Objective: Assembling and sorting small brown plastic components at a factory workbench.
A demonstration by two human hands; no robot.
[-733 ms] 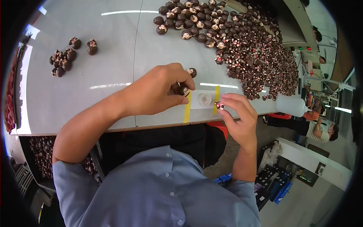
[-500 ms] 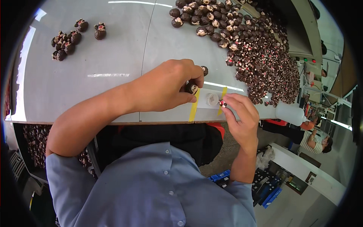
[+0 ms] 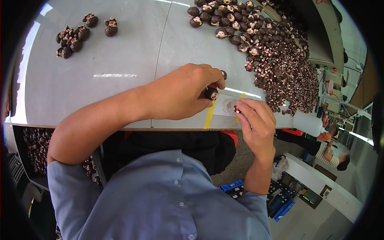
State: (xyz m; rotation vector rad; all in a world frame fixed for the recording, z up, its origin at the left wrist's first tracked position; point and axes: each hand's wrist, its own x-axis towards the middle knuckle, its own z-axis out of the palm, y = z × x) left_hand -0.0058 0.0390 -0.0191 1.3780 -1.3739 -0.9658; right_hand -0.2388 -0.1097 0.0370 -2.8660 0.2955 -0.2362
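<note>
My left hand (image 3: 190, 90) arches over the table with its fingers curled round a dark brown doll head (image 3: 213, 94) whose pale face points toward my right hand. Just beyond those fingertips, a second brown head (image 3: 223, 75) is partly hidden. A small red, black and white doll body (image 3: 237, 109) is pinched between the thumb and fingers of my right hand (image 3: 258, 122). Close beside that pinch is a small clear round dish (image 3: 229, 106). It stands on a white sheet (image 3: 220, 110) held down by yellow tape strips (image 3: 209, 115).
A heap of small brown and red doll bodies (image 3: 284, 76) covers the table's right side, with many brown heads (image 3: 236, 26) behind it. Several joined dolls (image 3: 76, 40) stand far left. A white bottle (image 3: 307, 123) lies near the right edge. Another person (image 3: 326, 154) is in the background.
The whole view has shifted slightly, so the table's things appear a little farther right. The small body in my right hand sits slightly nearer the dish. Both hands keep their grips.
</note>
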